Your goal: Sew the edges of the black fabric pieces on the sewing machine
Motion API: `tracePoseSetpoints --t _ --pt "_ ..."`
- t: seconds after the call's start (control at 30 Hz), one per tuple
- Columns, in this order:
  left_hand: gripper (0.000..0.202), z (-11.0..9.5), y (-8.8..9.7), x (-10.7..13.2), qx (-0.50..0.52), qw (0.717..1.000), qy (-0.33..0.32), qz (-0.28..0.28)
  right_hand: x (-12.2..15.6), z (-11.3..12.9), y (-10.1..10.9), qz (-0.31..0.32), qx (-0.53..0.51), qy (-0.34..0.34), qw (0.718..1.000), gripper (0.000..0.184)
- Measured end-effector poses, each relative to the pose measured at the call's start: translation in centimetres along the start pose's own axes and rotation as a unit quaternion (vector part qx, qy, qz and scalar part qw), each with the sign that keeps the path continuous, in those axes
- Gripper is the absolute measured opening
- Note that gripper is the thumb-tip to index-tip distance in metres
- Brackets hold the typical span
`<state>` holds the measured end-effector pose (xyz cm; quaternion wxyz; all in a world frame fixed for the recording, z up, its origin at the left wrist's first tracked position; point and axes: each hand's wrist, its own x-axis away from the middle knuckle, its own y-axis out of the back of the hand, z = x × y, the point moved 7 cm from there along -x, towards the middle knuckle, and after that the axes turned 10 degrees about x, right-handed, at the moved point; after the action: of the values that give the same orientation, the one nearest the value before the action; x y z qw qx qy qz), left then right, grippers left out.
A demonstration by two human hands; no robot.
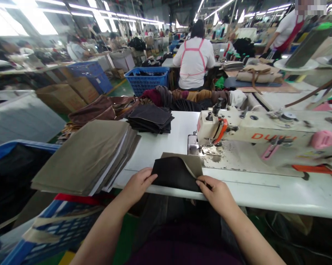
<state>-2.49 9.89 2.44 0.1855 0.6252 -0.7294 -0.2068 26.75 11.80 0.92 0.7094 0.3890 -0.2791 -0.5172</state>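
A dark fabric piece (173,173) lies on the white table at its front edge, over an olive-brown fabric piece (195,162) whose far part shows behind it. My left hand (139,184) pinches the dark piece's left edge between thumb and fingers. At the right side, my right hand (214,191) grips the corner where the dark and olive layers meet; the dark layer bulges up a little there. Just beyond the cloth stands a sewing machine (237,132), its needle area close to the olive piece's far right corner.
Left of my hands lies a thick stack of olive fabric (83,154). Behind it sits a pile of dark pieces (150,118). Blue baskets (69,224) stand below left and beyond the table (147,79). A person in a white shirt (197,55) sits ahead, facing away.
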Motion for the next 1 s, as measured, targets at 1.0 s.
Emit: tracePoseSetpoints --t 1.0 --pt "0.018 -6.1 -8.8 -12.3 -0.332 0.94 -0.04 0.06 0.5 0.0 -0.1 -0.041 0.101 -0.071 0.992 0.049"
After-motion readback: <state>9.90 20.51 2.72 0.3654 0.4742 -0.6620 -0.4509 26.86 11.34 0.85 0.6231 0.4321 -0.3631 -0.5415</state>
